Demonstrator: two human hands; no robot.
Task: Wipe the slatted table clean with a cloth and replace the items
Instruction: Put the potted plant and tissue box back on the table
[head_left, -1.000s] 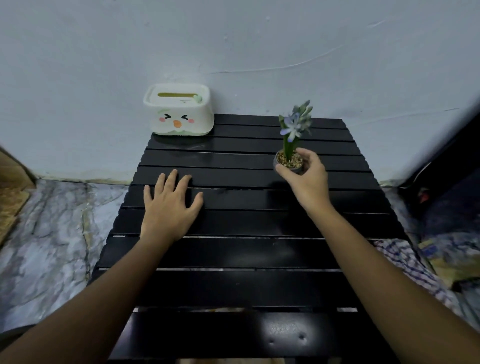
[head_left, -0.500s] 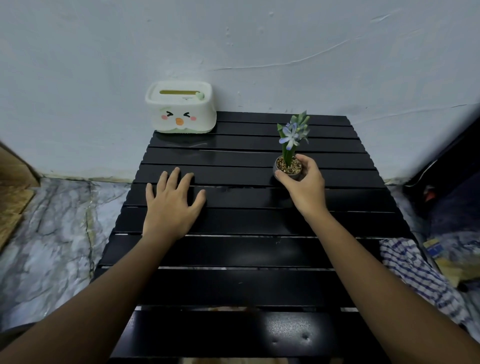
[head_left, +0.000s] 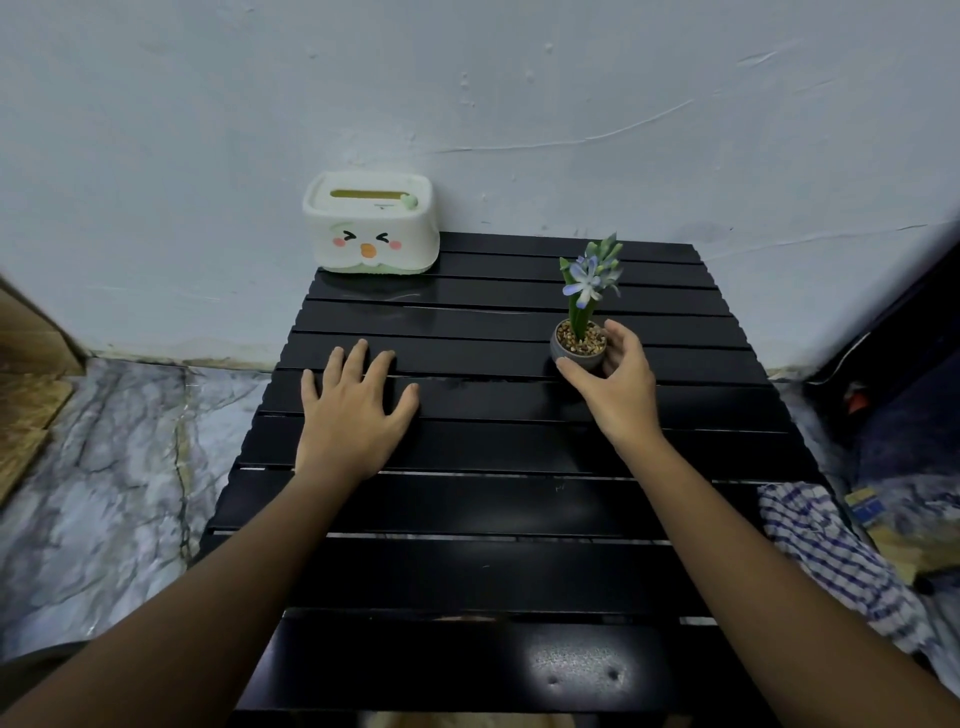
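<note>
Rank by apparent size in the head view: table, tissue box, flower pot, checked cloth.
1. slatted table
2. checked cloth, partly cut off and nearer the camera, so unsure
3. tissue box
4. flower pot

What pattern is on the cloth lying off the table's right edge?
Blue-and-white checks on the crumpled cloth, clearest in the head view.

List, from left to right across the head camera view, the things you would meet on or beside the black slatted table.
Left hand flat on the table → white tissue box with a cartoon face → small potted flower → right hand around the pot → checked cloth off the right edge.
</note>
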